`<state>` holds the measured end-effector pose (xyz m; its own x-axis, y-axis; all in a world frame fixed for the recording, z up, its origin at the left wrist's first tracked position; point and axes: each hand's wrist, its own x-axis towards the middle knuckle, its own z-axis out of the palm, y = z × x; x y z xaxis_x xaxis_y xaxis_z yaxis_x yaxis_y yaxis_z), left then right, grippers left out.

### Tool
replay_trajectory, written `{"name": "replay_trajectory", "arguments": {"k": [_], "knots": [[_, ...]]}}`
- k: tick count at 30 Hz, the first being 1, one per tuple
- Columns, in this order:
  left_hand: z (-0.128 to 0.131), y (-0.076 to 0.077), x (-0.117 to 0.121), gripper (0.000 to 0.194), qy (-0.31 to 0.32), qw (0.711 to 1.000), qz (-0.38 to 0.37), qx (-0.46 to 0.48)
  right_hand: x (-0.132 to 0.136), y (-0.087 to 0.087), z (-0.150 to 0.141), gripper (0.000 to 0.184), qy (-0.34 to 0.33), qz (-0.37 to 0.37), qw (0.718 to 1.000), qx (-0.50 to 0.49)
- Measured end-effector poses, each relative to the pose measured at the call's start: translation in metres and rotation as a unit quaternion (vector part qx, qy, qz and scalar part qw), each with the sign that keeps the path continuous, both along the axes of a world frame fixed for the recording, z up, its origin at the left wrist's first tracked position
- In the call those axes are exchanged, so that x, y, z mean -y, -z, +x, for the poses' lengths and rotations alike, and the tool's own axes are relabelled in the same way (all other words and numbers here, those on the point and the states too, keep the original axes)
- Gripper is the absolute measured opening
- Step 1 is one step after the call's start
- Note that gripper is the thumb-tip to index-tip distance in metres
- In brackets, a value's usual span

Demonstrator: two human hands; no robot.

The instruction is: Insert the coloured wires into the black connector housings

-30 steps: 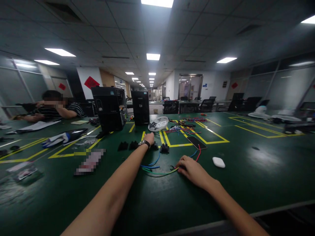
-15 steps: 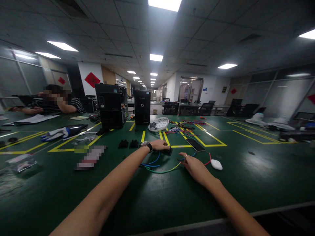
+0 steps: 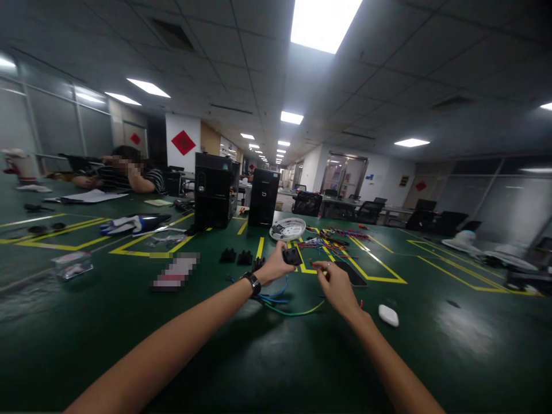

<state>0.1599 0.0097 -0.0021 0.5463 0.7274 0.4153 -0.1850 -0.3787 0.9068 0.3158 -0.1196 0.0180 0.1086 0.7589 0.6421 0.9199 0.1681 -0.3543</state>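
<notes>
My left hand, with a watch on its wrist, is closed around a small black block-shaped part raised above the table. To its right, my right hand pinches what looks like a thin red wire; its tip pokes out toward the block, and a red bit shows below the wrist. The rest of that wire is hidden by the hand. On the table under both hands lie blue wires and a green-yellow wire. Similar black parts stand in a row left of my left hand.
A dark phone lies behind my right hand, a white rounded case to its right. Farther back are a white basket, loose coloured wires and two black computer towers. A person sits at the far left.
My left hand has lifted a black part off the table and turned it. My right hand has risen toward it, fingers now pinched on a wire. The view has tilted and shifted left.
</notes>
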Motion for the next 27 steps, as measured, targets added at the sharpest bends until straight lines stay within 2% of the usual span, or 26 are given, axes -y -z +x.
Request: {"name": "replay_trajectory", "arguments": {"k": [3,5,9,11,17,22,27], "knots": [[-0.031,0.002,0.012,0.071,0.042,0.980,-0.162,0.106,-0.021,-0.006,-0.038,0.026,-0.042,-0.011,0.999,-0.008],[-0.051,0.004,0.017,0.083,0.056,0.960,-0.229,0.151,-0.034,-0.009,-0.065,0.025,-0.072,-0.015,0.997,0.001],[-0.085,0.010,0.020,0.099,0.033,0.948,-0.269,0.167,-0.052,-0.002,-0.110,0.023,-0.092,0.003,0.996,0.020],[-0.095,0.013,0.020,0.099,0.025,0.942,-0.285,0.176,-0.056,0.007,-0.124,0.023,-0.086,0.017,0.996,0.008],[-0.102,0.018,0.015,0.079,0.032,0.916,-0.338,0.214,-0.055,0.029,-0.138,0.024,-0.072,0.028,0.997,-0.018],[-0.101,0.015,0.018,0.069,0.048,0.910,-0.349,0.218,-0.053,0.031,-0.139,0.024,-0.070,0.026,0.997,-0.007],[-0.100,0.021,0.018,0.057,0.037,0.917,-0.333,0.218,-0.050,0.031,-0.140,0.025,-0.077,0.020,0.997,-0.005]]}}
